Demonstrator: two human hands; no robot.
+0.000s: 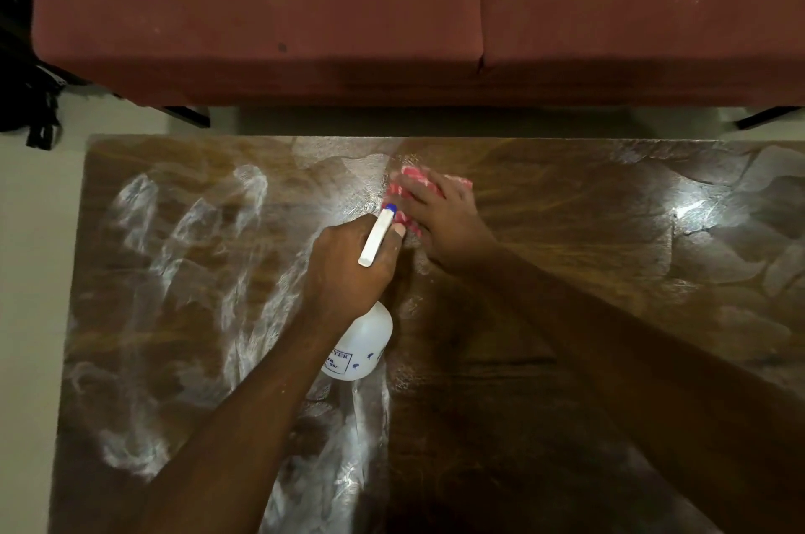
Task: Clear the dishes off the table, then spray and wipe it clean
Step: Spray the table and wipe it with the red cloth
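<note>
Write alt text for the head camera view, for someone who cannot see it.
A person's right hand presses a red-and-white cloth onto a streaked wooden table while the left hand grips a white spray bottle, blue nozzle pointing toward the cloth. A reddish sofa stands beyond the table's far edge.

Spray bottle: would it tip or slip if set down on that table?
Probably light: the spray bottle looks like thin plastic, fill unclear. Its wide round body should stand steady. The streaked, wet-looking table could let it slide.
</note>
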